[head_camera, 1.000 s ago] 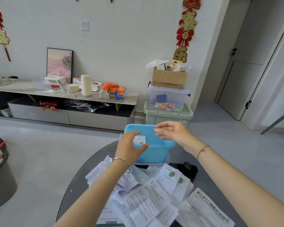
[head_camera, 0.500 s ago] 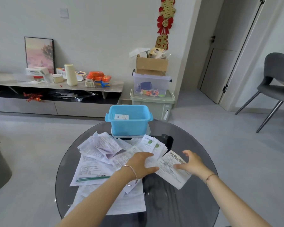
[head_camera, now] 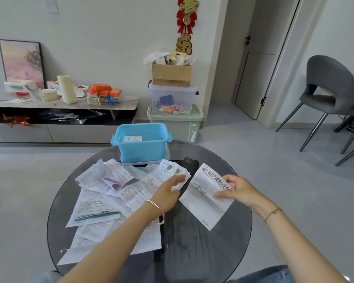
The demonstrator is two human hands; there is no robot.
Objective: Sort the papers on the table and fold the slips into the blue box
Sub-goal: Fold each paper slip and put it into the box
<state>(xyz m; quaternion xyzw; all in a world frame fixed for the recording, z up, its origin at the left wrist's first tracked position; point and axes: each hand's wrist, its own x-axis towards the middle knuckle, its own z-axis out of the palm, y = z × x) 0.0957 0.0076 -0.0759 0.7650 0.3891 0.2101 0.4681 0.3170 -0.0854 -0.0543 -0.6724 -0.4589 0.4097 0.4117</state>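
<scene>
A blue box [head_camera: 141, 148] stands at the far side of the round dark glass table [head_camera: 229, 242], with one folded slip [head_camera: 132, 138] inside. Several printed papers [head_camera: 102, 193] lie spread over the table's left half. My right hand [head_camera: 240, 189] pinches the right edge of a large printed leaflet [head_camera: 204, 198], lifted and tilted above the table. My left hand [head_camera: 168, 193] reaches over the pile with fingers extended, touching the small slips beside the leaflet's left edge.
Behind the table stand a low TV cabinet [head_camera: 70, 127] with clutter on top, stacked storage bins [head_camera: 175, 111] under a cardboard box, and a grey chair [head_camera: 327, 94] at the right. Grey floor surrounds the table.
Both hands came back from the blue box, leaving a folded slip inside. My right hand picked the large leaflet up off the table; my left hand moved onto the pile.
</scene>
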